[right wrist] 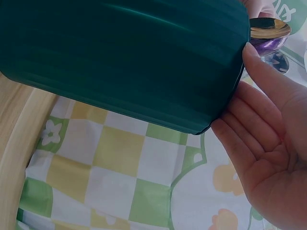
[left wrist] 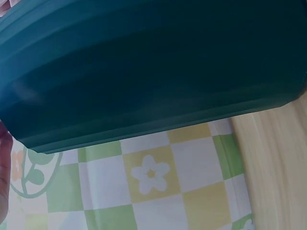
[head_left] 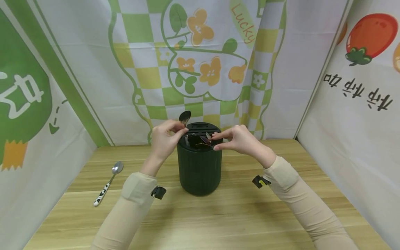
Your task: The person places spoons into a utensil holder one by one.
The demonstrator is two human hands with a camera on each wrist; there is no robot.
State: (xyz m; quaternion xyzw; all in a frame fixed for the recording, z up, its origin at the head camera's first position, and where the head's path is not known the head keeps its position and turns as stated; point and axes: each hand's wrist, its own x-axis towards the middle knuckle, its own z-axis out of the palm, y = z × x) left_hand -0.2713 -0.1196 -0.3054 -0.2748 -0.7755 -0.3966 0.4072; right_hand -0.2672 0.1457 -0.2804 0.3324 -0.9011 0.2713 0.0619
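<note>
A dark green ribbed utensil holder point(head_left: 200, 170) stands upright on the table, with a slotted top and a wider opening at the front. At its left rim my left hand point(head_left: 165, 139) pinches the neck of a dark spoon point(head_left: 185, 116), whose bowl points up. My right hand point(head_left: 239, 140) touches the right rim, thumb and fingers spread apart and nearly straight. Inside the front opening, close to those fingers, is a shiny gold and purple utensil point(head_left: 205, 140). The right wrist view shows a gold and purple bowl point(right wrist: 269, 31) past the thumb. Little of my left hand appears in its wrist view.
On the wooden table point(head_left: 231, 222) to the left lies a spoon point(head_left: 107, 184) with a black-and-white spotted handle. A checked, printed curtain point(head_left: 200, 69) hangs right behind the holder, with printed cloth walls at both sides.
</note>
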